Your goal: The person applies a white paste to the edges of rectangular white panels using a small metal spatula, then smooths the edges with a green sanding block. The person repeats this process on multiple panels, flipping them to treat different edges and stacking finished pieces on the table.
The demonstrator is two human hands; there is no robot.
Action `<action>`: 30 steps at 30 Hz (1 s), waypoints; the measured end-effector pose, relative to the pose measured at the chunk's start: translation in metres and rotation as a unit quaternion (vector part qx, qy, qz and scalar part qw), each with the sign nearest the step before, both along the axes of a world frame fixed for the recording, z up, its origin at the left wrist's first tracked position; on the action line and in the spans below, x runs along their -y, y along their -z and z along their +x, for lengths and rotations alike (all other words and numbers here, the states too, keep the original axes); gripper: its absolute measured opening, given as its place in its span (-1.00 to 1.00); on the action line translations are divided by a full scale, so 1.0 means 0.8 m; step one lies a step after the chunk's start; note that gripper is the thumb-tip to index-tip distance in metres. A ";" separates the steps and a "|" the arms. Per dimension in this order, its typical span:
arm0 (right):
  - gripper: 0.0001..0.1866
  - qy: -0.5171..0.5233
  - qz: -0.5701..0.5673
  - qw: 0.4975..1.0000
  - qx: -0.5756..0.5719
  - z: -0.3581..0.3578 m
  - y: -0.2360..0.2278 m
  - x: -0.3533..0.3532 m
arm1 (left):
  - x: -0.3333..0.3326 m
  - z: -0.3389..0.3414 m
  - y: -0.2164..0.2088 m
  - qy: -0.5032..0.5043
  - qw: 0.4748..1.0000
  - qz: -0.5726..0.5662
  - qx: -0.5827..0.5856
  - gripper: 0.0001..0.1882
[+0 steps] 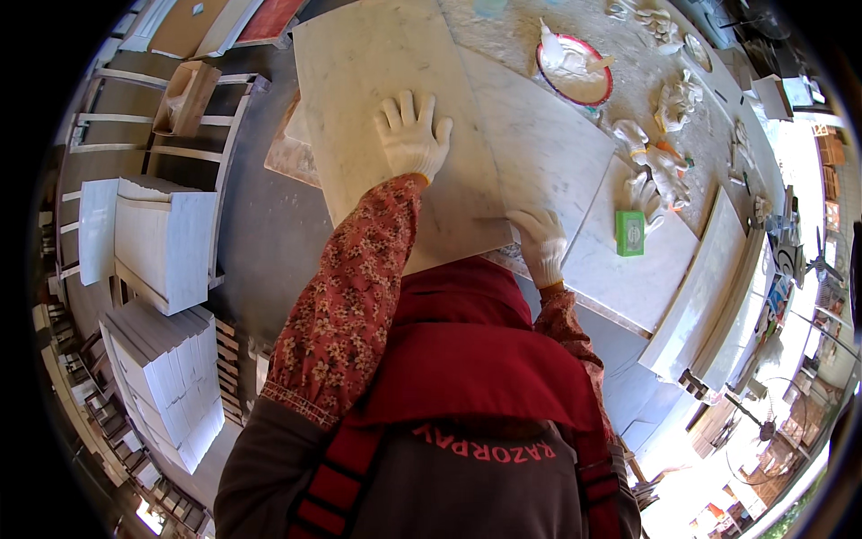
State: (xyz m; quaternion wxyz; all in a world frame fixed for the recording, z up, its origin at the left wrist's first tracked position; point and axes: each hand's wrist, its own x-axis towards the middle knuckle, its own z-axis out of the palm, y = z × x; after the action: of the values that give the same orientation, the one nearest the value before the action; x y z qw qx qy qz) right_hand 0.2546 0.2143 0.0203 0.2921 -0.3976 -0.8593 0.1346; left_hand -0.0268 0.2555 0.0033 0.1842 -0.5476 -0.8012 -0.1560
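Note:
My left hand [414, 136], in a white knit glove, lies flat with its fingers spread on a pale, grey-veined marble slab [359, 67]. The slab juts over the table's left side, and its near edge comes close to my body. At the slab's near right corner is my right hand [542, 241], gloved too. Its fingers close around a thin, dark blade-like tool [490, 219] that points left over the slab; the handle is hidden in the glove. Beneath and to the right lies another marble slab [548, 148].
Farther right are a red-rimmed bowl [576, 87] of white paste, loose gloves [679, 103] and a green box [629, 234]. Long slabs [696, 296] lean along the table's right side. On the floor at left stand stacked tiles [166, 382], a metal rack [229, 171] and a cardboard box [186, 99].

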 end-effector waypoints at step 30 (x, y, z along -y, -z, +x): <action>-0.65 0.013 -0.079 0.996 0.030 0.025 0.008 0.027 | -0.003 -0.002 0.015 0.008 0.999 0.034 0.015 -0.50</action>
State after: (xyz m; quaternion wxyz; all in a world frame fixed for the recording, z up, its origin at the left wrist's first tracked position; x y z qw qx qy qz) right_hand 0.2745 0.1926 0.0138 0.2356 -0.4344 -0.8492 0.1862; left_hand -0.0287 0.2577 -0.0083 0.1890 -0.5453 -0.7934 -0.1932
